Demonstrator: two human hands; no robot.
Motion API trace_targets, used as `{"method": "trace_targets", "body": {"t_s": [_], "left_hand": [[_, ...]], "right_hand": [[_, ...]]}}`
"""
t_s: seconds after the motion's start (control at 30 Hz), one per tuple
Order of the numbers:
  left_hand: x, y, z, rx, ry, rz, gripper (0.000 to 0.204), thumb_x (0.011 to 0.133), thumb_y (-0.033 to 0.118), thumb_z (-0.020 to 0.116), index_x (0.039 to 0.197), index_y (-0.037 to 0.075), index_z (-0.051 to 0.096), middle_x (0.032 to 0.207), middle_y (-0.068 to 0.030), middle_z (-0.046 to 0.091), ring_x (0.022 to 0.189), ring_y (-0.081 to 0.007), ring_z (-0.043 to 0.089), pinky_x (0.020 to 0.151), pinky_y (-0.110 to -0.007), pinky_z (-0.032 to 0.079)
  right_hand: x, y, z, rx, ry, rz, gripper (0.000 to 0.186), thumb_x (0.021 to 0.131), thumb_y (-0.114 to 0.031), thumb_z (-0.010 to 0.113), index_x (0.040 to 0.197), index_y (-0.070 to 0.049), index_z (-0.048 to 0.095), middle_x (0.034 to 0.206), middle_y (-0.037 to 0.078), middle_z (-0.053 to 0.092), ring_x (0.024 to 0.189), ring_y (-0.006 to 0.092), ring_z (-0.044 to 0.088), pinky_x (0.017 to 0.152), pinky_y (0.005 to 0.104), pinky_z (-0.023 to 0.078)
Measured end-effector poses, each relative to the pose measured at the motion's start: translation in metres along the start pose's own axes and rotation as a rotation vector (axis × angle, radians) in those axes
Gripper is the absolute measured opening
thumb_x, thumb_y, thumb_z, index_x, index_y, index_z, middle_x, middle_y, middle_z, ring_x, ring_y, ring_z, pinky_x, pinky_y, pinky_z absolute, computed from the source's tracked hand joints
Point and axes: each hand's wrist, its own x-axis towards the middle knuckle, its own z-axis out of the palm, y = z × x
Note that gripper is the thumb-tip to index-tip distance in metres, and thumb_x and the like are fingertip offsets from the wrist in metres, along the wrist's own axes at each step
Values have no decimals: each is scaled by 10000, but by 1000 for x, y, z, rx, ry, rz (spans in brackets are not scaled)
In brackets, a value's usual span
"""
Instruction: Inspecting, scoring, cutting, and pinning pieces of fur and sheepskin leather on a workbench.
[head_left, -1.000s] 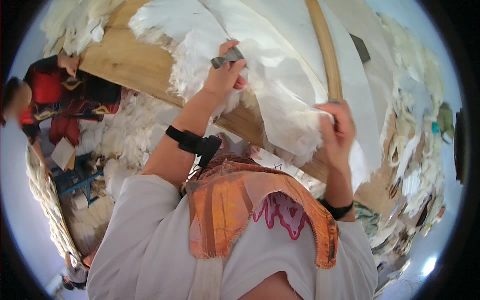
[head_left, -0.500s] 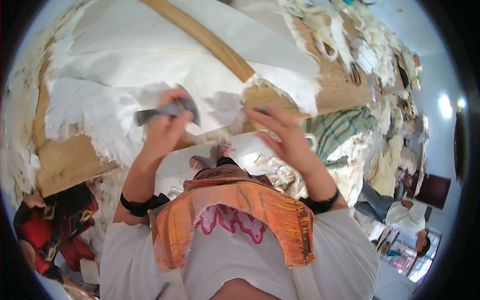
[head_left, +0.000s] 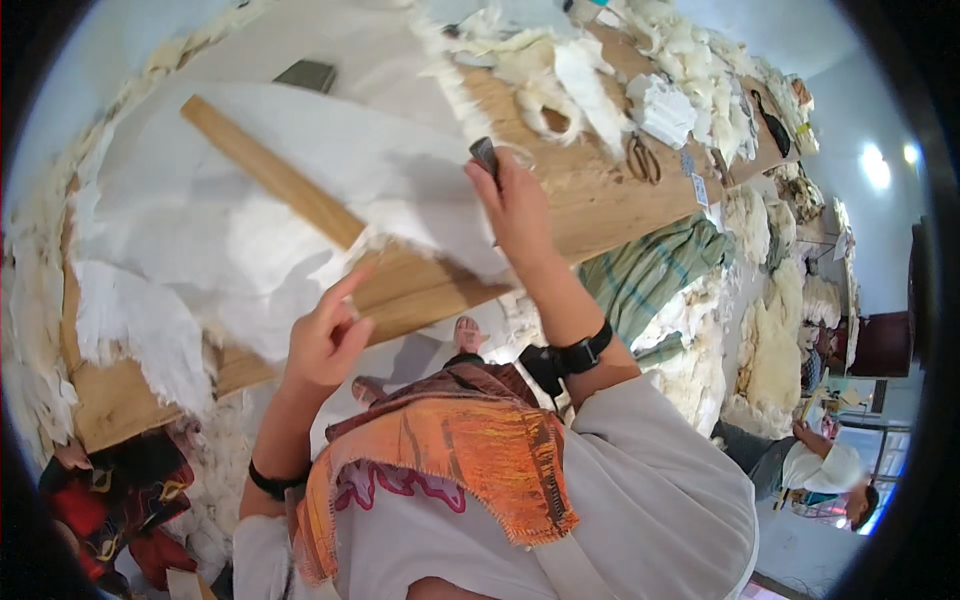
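Note:
My right hand [head_left: 520,205] is closed around a dark grey tool [head_left: 485,156]; only one end shows above the fingers, so its full shape is hidden. The hand is over the right edge of a pale hide [head_left: 400,150] spread across a wooden table. My left hand [head_left: 325,335] is empty, fingers apart, above the table's front edge near the hide's fleecy margin. A flat wooden strip [head_left: 275,172] lies slantwise on the hide. Farther back rests a dark grey block [head_left: 306,75].
Scissors [head_left: 643,158] and a white folded piece [head_left: 662,110] lie on the table [head_left: 590,215] at right, among fleece scraps. Green checked cloth [head_left: 655,265] hangs by the front edge. Another person [head_left: 820,465] is at far right. Red and black fabric [head_left: 120,500] is at lower left.
The dark curved-bladed tool has left my left hand, which is now empty. My right hand has moved up and right and grips a dark tool. The view has shifted rightward.

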Motion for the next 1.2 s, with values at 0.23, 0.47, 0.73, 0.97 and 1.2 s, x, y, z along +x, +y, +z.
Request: {"method": "trace_targets", "body": {"t_s": [0.23,0.47,0.73,0.97,1.2], "left_hand": [[25,6,69,-152,248,-291,483,935,0,580,1412,73,572,753,90,396,660,-12,359,593,-190,311],[39,26,87,-108,348,-329,482,952,5,564,1431,42,538,765,95,396,672,-6,357,611,-180,304],[26,32,88,-48,460,-412,499,951,-6,579,1443,44,516,743,82,394,676,-27,360,627,-191,302],[0,21,69,-79,451,-448,503,923,8,628,1418,55,554,843,32,536,762,-64,490,704,-215,417],[2,50,35,-160,150,-54,762,833,-16,715,1532,89,433,1581,-158,397,1352,-285,506,1085,-390,434]], "right_hand": [[21,176,-53,-296,-7,-160,266,918,-251,672,1157,-133,679,1058,160,635,981,376,635,802,476,519],[135,317,-188,-683,319,-212,232,888,-95,597,1093,-28,682,1113,190,649,1025,383,636,872,476,526],[209,450,-276,-1234,-25,-35,193,883,-87,588,1007,-123,732,1093,91,655,1075,291,632,886,436,529],[232,346,-265,-1223,-11,21,260,921,-147,537,1054,-166,759,1020,132,724,961,312,703,820,453,538],[63,-23,-70,464,-771,-698,195,936,-154,657,1127,-124,683,977,64,732,862,220,719,788,326,558]]}}
